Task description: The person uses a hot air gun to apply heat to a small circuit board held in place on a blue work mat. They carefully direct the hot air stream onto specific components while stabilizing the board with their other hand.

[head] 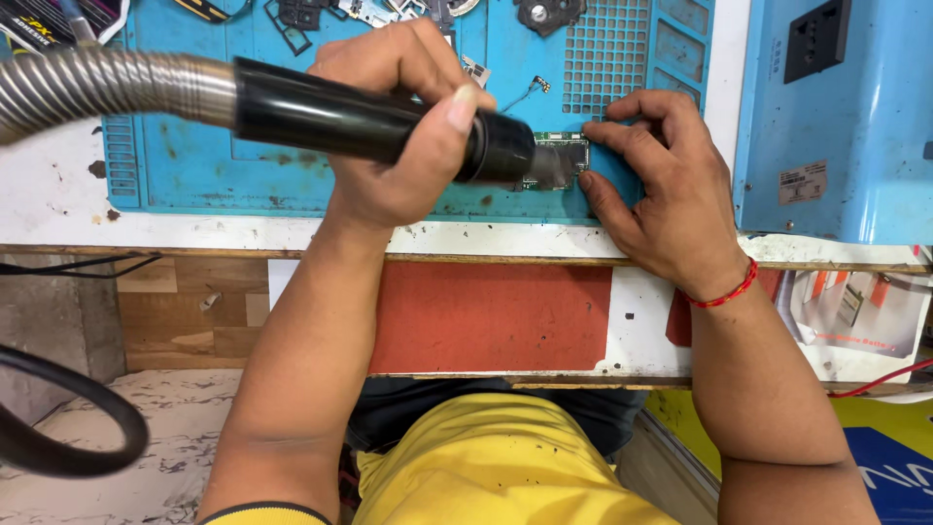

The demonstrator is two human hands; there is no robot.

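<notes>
My left hand (398,126) is wrapped around a black tube nozzle (340,122) that joins a ribbed metal hose (97,83) coming from the left. The nozzle's black end (505,151) sits right over a small green circuit board (564,156) lying on a blue work mat (194,165). My right hand (661,185) rests on the mat to the right of the board, with thumb and fingertips pressing its right edge. A red thread band circles my right wrist.
Small black parts and frames (549,12) lie along the mat's far edge. A blue box unit (836,117) with a socket stands at the right. A black cable (87,428) loops at lower left. The bench's front edge (486,255) runs across below my hands.
</notes>
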